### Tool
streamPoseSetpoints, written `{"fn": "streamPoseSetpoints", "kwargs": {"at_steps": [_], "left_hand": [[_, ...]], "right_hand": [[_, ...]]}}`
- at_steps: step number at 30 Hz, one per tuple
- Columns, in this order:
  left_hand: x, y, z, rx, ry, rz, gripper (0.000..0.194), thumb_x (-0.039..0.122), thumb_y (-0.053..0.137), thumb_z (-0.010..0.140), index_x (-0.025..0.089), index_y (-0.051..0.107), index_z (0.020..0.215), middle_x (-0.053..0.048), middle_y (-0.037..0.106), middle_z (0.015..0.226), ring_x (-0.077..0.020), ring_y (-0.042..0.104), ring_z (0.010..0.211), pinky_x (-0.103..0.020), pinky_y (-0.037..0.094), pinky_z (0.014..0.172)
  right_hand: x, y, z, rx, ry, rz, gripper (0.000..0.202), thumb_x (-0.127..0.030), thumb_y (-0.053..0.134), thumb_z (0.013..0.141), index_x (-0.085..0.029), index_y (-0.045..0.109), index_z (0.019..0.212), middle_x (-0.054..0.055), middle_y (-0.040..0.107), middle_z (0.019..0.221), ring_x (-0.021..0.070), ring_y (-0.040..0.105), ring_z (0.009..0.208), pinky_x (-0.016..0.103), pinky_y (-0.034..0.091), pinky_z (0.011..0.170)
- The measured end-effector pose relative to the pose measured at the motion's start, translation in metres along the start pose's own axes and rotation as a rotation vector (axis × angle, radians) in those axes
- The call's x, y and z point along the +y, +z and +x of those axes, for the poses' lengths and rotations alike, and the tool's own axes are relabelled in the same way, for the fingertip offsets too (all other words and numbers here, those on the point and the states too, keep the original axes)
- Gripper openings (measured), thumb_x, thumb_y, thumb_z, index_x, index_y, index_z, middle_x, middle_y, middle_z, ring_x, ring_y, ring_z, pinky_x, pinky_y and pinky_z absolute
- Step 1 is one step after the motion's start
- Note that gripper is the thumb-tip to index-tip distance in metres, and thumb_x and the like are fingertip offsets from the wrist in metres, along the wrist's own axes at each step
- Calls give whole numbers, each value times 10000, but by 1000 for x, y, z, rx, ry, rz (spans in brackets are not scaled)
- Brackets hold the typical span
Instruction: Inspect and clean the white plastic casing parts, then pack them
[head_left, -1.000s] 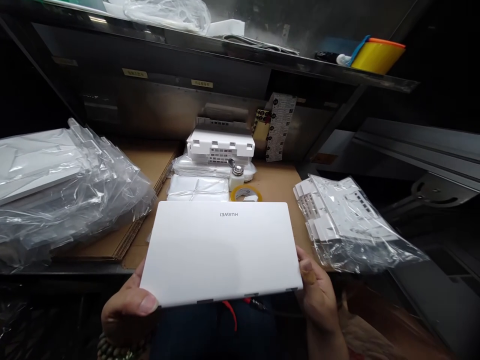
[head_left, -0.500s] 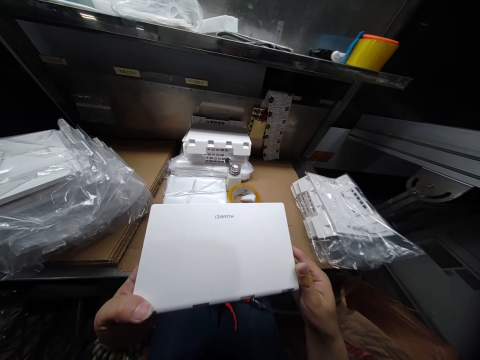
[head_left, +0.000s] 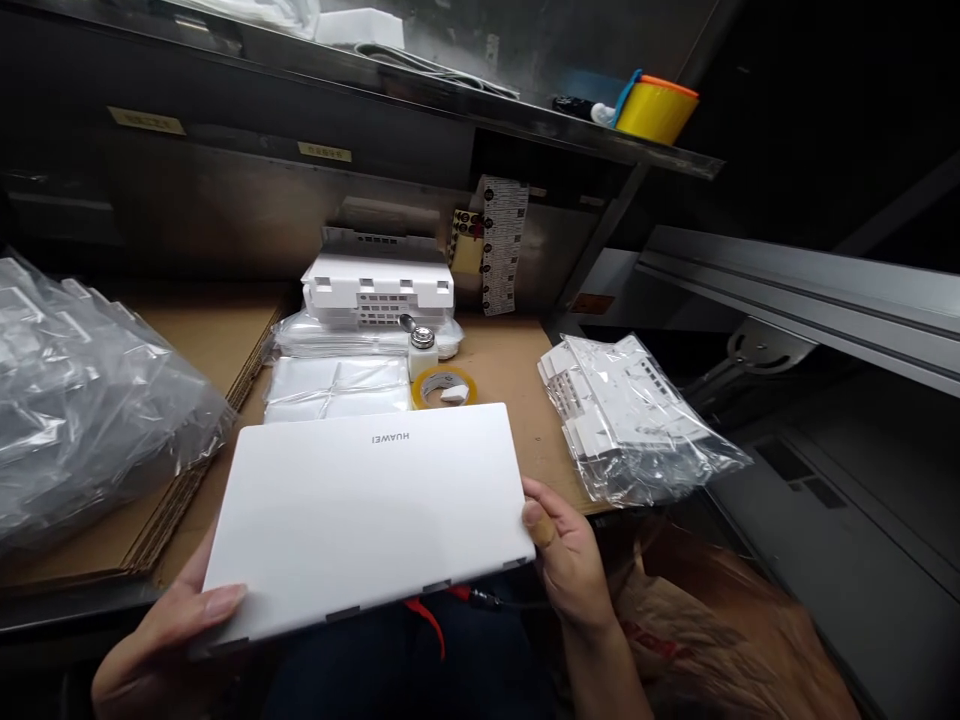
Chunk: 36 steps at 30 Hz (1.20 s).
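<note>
A white panel marked HUAWEI [head_left: 367, 520] is held level-ish over the front edge of the cardboard-covered bench, its lettering upside down to me. My left hand [head_left: 176, 625] grips its lower left corner, thumb on top and fingers hidden beneath. On the right edge, my right hand [head_left: 566, 555] holds it with the thumb, which has a tan covering, on the near surface. Just beyond the panel lie a roll of yellow tape [head_left: 421, 388] and a small metal-capped bottle [head_left: 422, 352]. Dark notches line the panel's near edge.
Plastic-bagged sheets [head_left: 97, 400] lie on flat cardboard [head_left: 217, 325] at the left. Folded white inserts [head_left: 379, 285] stand behind wrapped white packs [head_left: 337, 388]. A clear bag of white pieces [head_left: 630, 415] sits at the right. Overhead runs a shelf [head_left: 435, 95] with a yellow cup [head_left: 657, 110].
The view has turned to the right, so the bench items appear further left. Both hands still hold the panel, which is now tilted a little more, its left side lower.
</note>
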<state>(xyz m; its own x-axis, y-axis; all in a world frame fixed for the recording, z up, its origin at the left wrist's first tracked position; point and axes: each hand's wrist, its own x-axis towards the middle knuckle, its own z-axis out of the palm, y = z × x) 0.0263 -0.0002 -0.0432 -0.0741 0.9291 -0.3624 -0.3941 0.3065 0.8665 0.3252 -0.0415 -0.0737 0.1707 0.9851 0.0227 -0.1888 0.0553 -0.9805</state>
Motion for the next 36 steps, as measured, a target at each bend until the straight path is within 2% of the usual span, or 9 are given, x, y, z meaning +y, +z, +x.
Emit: {"fn": "streamPoseSetpoints", "kwargs": {"at_steps": [3, 6, 9, 13, 19, 23, 29, 33, 36], "left_hand": [[9, 8, 7, 4, -35, 65, 835, 476, 815, 683, 377, 535, 1464, -2, 814, 998, -316, 752, 903, -242, 605, 486], [10, 13, 7, 33, -26, 143, 609, 414, 915, 657, 298, 730, 1226, 8, 818, 997, -242, 755, 911, -221, 637, 686], [2, 12, 1, 170, 130, 307, 368, 401, 978, 561, 206, 804, 820, 2, 807, 816, -230, 751, 906, -235, 631, 807], [0, 13, -13, 240, 392, 512, 355, 483, 950, 559, 273, 824, 817, 17, 817, 876, -277, 755, 918, -387, 606, 975], [12, 16, -20, 246, 622, 528, 240, 434, 917, 649, 307, 829, 833, 36, 813, 881, -226, 743, 837, -282, 609, 829], [13, 5, -18, 212, 737, 499, 152, 366, 891, 723, 344, 829, 859, 51, 809, 883, -188, 738, 802, -246, 592, 806], [11, -10, -14, 189, 857, 574, 119, 295, 847, 795, 302, 832, 914, 3, 823, 906, -210, 758, 780, -280, 606, 752], [4, -9, -9, 175, 955, 587, 182, 212, 827, 816, 316, 824, 966, 19, 823, 949, -209, 765, 845, -290, 599, 814], [-4, -7, -5, 126, 1052, 636, 309, 115, 799, 828, 320, 796, 1060, 31, 815, 1037, -194, 761, 912, -283, 578, 887]], "right_hand": [[1, -2, -2, -85, -8, -92, 354, -447, 635, 987, -249, 707, 1271, 54, 790, 1031, 178, 742, 838, 265, 599, 746], [8, -7, 3, -150, -117, -260, 319, -383, 592, 1017, -263, 690, 1296, 48, 766, 1091, 173, 734, 932, 263, 591, 806], [14, -13, 25, -138, -250, -497, 282, -367, 567, 1023, -267, 730, 1231, 58, 767, 1165, 214, 726, 1087, 339, 586, 940], [9, -10, 83, -17, -367, -835, 278, -386, 554, 1017, -251, 784, 1095, 73, 783, 1138, 245, 700, 1126, 421, 552, 1014], [5, 41, 187, -43, -291, -1140, 144, -258, 696, 908, -185, 804, 969, 143, 740, 1138, 320, 549, 1221, 458, 436, 1055], [14, 70, 218, -61, -215, -1266, 75, -209, 734, 867, -140, 738, 837, 135, 705, 1121, 307, 564, 1193, 507, 401, 1061], [-4, 62, 197, 26, -293, -1153, 132, -245, 672, 917, -154, 763, 883, 141, 724, 1026, 295, 651, 1019, 436, 494, 912], [-34, 66, 141, 161, -463, -870, 321, -453, 553, 1017, -212, 726, 1141, 92, 704, 1142, 224, 677, 959, 361, 565, 789], [-48, 88, 88, 122, -574, -491, 211, -377, 671, 974, -266, 745, 1137, 58, 713, 1100, 207, 689, 955, 328, 583, 760]]}}
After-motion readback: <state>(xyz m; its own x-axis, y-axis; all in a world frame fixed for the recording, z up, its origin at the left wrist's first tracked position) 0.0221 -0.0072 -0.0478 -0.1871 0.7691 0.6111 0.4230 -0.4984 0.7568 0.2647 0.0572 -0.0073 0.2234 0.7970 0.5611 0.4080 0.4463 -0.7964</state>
